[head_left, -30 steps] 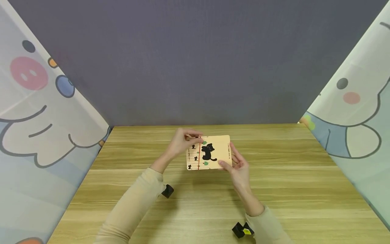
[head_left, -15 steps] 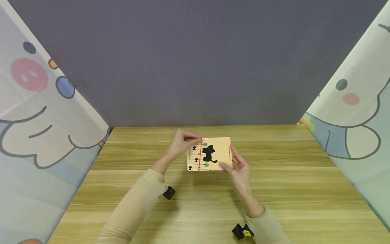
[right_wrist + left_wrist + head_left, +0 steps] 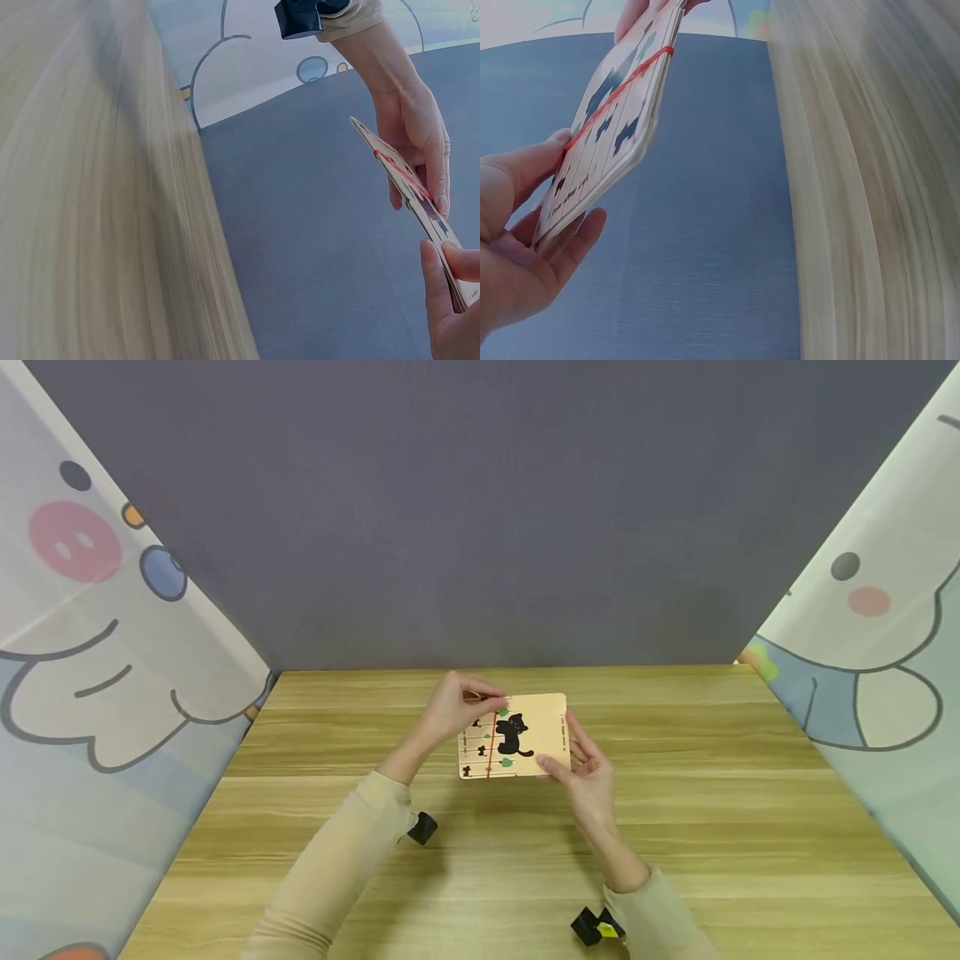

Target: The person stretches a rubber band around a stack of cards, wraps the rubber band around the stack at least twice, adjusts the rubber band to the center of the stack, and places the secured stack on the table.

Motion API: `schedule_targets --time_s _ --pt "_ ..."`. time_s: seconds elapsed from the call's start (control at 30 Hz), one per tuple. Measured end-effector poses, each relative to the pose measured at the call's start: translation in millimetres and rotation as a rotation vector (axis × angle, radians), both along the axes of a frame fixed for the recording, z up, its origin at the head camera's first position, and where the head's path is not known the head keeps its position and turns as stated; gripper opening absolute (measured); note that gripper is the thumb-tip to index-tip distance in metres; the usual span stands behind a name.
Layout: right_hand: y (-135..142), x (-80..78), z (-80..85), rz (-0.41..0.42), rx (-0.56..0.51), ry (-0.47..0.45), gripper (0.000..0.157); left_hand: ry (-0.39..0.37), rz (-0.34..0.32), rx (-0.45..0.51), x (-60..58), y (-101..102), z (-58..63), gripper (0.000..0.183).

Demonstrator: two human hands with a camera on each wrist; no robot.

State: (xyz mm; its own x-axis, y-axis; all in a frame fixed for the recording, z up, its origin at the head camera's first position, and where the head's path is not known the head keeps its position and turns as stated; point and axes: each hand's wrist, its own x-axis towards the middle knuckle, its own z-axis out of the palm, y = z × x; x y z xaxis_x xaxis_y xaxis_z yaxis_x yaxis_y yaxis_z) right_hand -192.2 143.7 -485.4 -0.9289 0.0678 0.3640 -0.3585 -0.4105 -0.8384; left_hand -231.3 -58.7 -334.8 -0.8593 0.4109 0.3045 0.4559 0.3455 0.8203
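A cream notebook point(image 3: 547, 718) with a black cat and green leaf shapes is held up above the table, its cover facing the head camera. Around its left part runs a red rubber band point(image 3: 492, 743), slightly slanted; the left wrist view shows the band point(image 3: 622, 86) crossing the cover and the edge. My left hand point(image 3: 450, 706) pinches the band at the notebook's top edge, thumb in front and fingers behind. My right hand point(image 3: 592, 781) grips the notebook's lower right corner, thumb on the cover, fingers behind it.
A wood-grain table point(image 3: 712, 793) lies below, with a dark grey panel point(image 3: 495, 527) behind it. Cartoon-printed cloths point(image 3: 180, 660) stand at both sides. A black wrist camera point(image 3: 587, 927) is worn near each sleeve.
My left thumb has shifted slightly to the right along the notebook's top edge, and the band's upper end now leans right. My right hand keeps its grip almost unmoved.
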Motion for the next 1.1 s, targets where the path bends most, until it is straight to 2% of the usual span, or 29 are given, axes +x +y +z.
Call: schedule_targets --time_s 0.13,0.17,0.23,0.27,0.3,0.33,0.37,0.43,0.63,0.73,0.8,0.87,0.97,1.1 --pt "2 -8.7 -14.8 -0.005 -0.021 -0.005 0.08 0.074 0.029 0.005 0.9 0 2.0 0.015" --pt "4 -13.7 -23.0 -0.011 -0.012 0.002 0.081 0.096 0.04 0.011 1.1 0 2.3 0.015" --pt "4 -14.5 -24.2 -0.015 -0.006 0.002 0.081 0.14 0.071 0.023 2.3 0 3.0 0.015" --pt "2 -10.6 -16.2 -0.01 -0.017 -0.005 0.079 0.163 0.089 0.03 3.2 0 3.4 0.015" --pt "3 -11.0 -16.6 -0.006 -0.019 0.003 0.079 0.181 0.104 0.041 4.1 0 3.6 0.015" --pt "3 -11.4 -16.8 -0.004 -0.018 0.009 0.079 0.192 0.116 0.055 5.2 0 3.9 0.014" --pt "2 -7.8 -9.5 0.005 -0.032 0.004 0.078 0.2 0.126 0.072 6.8 0 4.4 0.014" --pt "3 -8.4 -9.9 -0.007 -0.018 -0.001 0.078 0.208 0.148 0.097 11.1 1 5.8 0.014" --pt "8 -22.2 -26.2 -0.072 0.027 -0.03 0.081 0.234 0.159 0.209 29.6 2 11.1 0.014" --pt "9 -22.7 -19.6 -0.072 0.016 -0.02 0.08 0.249 0.162 0.267 44.9 4 18.0 0.013" --pt "5 -12.4 3.9 -0.051 -0.025 -0.028 0.08 0.258 0.165 0.309 52.2 5 18.4 0.013" --pt "2 -5.1 22.5 -0.046 -0.047 -0.048 0.079 0.262 0.172 0.344 56.6 6 14.7 0.014" --pt "3 -7.6 25.3 -0.053 -0.05 -0.064 0.08 0.245 0.175 0.419 56.3 6 0.6 0.014" --pt "12 -35.8 -13.0 -0.094 -0.01 -0.029 0.08 0.168 0.184 0.54 59.2 7 -15.5 0.017"
